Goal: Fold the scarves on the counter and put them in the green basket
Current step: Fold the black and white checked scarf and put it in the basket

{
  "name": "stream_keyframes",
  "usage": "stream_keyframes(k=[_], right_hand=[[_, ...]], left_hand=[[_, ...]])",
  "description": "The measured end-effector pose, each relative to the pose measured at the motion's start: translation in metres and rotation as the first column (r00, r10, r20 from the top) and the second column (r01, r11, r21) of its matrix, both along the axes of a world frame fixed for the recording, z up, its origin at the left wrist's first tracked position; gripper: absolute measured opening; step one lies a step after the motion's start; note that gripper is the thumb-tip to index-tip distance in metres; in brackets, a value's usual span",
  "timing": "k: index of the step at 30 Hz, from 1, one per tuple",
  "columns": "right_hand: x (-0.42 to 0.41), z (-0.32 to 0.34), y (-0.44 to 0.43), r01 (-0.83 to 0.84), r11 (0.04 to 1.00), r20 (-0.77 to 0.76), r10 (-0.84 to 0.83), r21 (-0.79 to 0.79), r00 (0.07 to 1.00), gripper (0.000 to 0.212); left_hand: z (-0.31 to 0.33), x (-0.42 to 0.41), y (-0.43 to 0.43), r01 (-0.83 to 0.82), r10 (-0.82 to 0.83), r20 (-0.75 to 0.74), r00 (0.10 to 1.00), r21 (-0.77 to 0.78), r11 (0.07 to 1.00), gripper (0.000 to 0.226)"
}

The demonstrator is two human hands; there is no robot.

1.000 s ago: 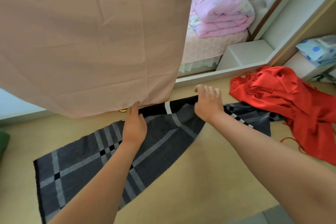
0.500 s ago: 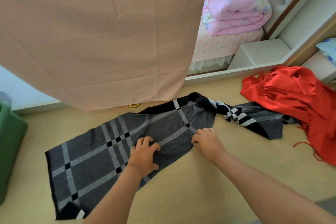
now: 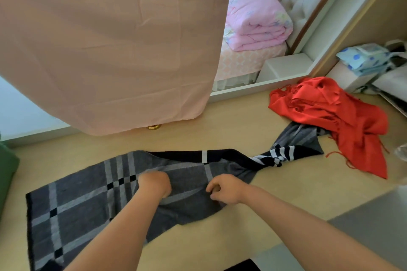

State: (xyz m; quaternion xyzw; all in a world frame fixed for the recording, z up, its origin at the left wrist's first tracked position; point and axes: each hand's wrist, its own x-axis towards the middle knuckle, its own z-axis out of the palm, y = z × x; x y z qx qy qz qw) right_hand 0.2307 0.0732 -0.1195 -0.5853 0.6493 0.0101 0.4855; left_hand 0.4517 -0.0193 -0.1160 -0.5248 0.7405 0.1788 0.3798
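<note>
Grey plaid scarf [image 3: 77, 204] lies spread on the counter [image 3: 286, 193]; left hand [image 3: 155, 183] and right hand [image 3: 224, 188] both curl tight, pinching its middle. Folding looks barely started; next, 1 half needs lifting over. The green basket [image 3: 6, 171] sits far left.

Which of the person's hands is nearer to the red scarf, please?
The right hand; it pinches the grey plaid scarf left of the red scarf, while the left hand grips it farther left.

no legible text, label or number anywhere
</note>
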Motion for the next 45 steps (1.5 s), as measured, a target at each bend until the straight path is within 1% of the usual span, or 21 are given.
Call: stream_keyframes(k=[3, 5, 7, 9, 12, 14, 17, 19, 21, 23, 25, 27, 29, 31, 34, 35, 37, 39, 41, 43, 45], right_hand=[[-0.045, 0.013, 0.0, 0.214, 0.964, -0.083, -0.23, -0.16, 0.97, 0.016], [-0.084, 0.02, 0.0, 0.288, 0.933, -0.164, -0.325, -0.216, 0.931, 0.021], [-0.124, 0.027, 0.003, 0.313, 0.916, -0.259, -0.375, -0.251, 0.89, 0.026], [-0.161, 0.029, 0.005, 0.33, 0.899, -0.314, -0.414, -0.287, 0.854, 0.027], [-0.213, 0.022, 0.009, 0.297, 0.902, -0.379, -0.406, -0.314, 0.831, 0.031], [-0.243, 0.013, 0.013, 0.22, 0.933, -0.451, -0.332, -0.284, 0.829, 0.042], [-0.28, -0.004, 0.017, 0.036, 0.977, -0.577, -0.153, -0.209, 0.803, 0.057], [-0.299, -0.014, 0.019, -0.06, 0.982, -0.623, -0.065, -0.178, 0.78, 0.062], [-0.315, -0.023, 0.02, -0.102, 0.975, -0.625, -0.046, -0.199, 0.779, 0.055], [-0.324, -0.028, 0.02, -0.13, 0.964, -0.614, -0.042, -0.233, 0.788, 0.038], [-0.325, -0.026, 0.017, -0.103, 0.954, -0.551, -0.073, -0.282, 0.832, 0.027], [-0.321, -0.015, 0.012, 0.076, 0.95, -0.381, -0.194, -0.304, 0.904, 0.023], [-0.315, 0.0, 0.006, 0.218, 0.943, -0.255, -0.282, -0.25, 0.925, 0.02], [-0.31, 0.015, 0.001, 0.229, 0.962, -0.222, -0.258, -0.147, 0.94, 0.014], [-0.304, 0.042, -0.006, 0.138, 0.988, -0.201, -0.123, 0.062, 0.972, 0.018], [-0.304, 0.051, -0.008, 0.14, 0.982, -0.163, -0.118, 0.127, 0.979, 0.019], [-0.303, 0.068, -0.013, 0.221, 0.952, -0.034, -0.219, 0.212, 0.975, 0.018], [-0.303, 0.073, -0.02, 0.349, 0.925, 0.028, -0.356, 0.148, 0.934, 0.017], [-0.302, 0.063, -0.025, 0.475, 0.873, -0.063, -0.483, -0.113, 0.873, 0.029], [-0.301, 0.049, -0.024, 0.489, 0.79, -0.122, -0.563, -0.37, 0.817, 0.037], [-0.302, 0.034, -0.016, 0.394, 0.81, -0.187, -0.509, -0.433, 0.84, 0.036]], left_hand=[[0.011, -0.042, 0.001, 0.026, -0.048, -0.246, 0.968, -0.093, 0.995, 0.026], [0.018, -0.074, 0.002, 0.061, -0.109, -0.404, 0.908, -0.128, 0.99, 0.021], [0.023, -0.108, 0.004, 0.071, -0.132, -0.523, 0.842, -0.136, 0.988, 0.019], [0.025, -0.143, 0.006, 0.062, -0.114, -0.621, 0.776, -0.106, 0.992, 0.026], [0.022, -0.198, 0.007, 0.115, -0.167, -0.694, 0.701, -0.121, 0.986, 0.035], [0.016, -0.235, 0.009, 0.166, -0.224, -0.692, 0.686, -0.152, 0.974, 0.039], [0.004, -0.281, 0.014, 0.284, -0.318, -0.593, 0.74, -0.153, 0.947, 0.048], [-0.003, -0.301, 0.019, 0.316, -0.331, -0.538, 0.776, -0.122, 0.941, 0.049], [-0.01, -0.309, 0.022, 0.261, -0.256, -0.552, 0.793, -0.071, 0.963, 0.043], [-0.015, -0.309, 0.023, 0.197, -0.182, -0.568, 0.802, -0.035, 0.98, 0.034], [-0.014, -0.305, 0.022, 0.126, -0.106, -0.579, 0.808, -0.006, 0.992, 0.029], [-0.005, -0.3, 0.019, 0.015, 0.024, -0.614, 0.789, 0.058, 0.998, 0.022], [0.007, -0.294, 0.013, -0.082, 0.147, -0.633, 0.76, 0.131, 0.988, 0.022], [0.021, -0.291, 0.005, -0.134, 0.23, -0.629, 0.742, 0.197, 0.971, 0.027], [0.045, -0.287, -0.004, -0.094, 0.224, -0.552, 0.803, 0.255, 0.962, 0.032], [0.05, -0.287, -0.007, -0.059, 0.189, -0.507, 0.841, 0.262, 0.963, 0.032], [0.053, -0.282, -0.014, -0.041, 0.154, -0.462, 0.874, 0.245, 0.969, 0.028], [0.046, -0.276, -0.021, -0.135, 0.234, -0.487, 0.841, 0.23, 0.964, 0.026], [0.039, -0.272, -0.021, -0.208, 0.228, -0.522, 0.822, 0.097, 0.973, 0.03], [0.03, -0.269, -0.012, -0.193, 0.098, -0.523, 0.847, -0.131, 0.972, 0.043], [0.022, -0.272, 0.001, -0.099, -0.051, -0.521, 0.852, -0.256, 0.962, 0.054]])
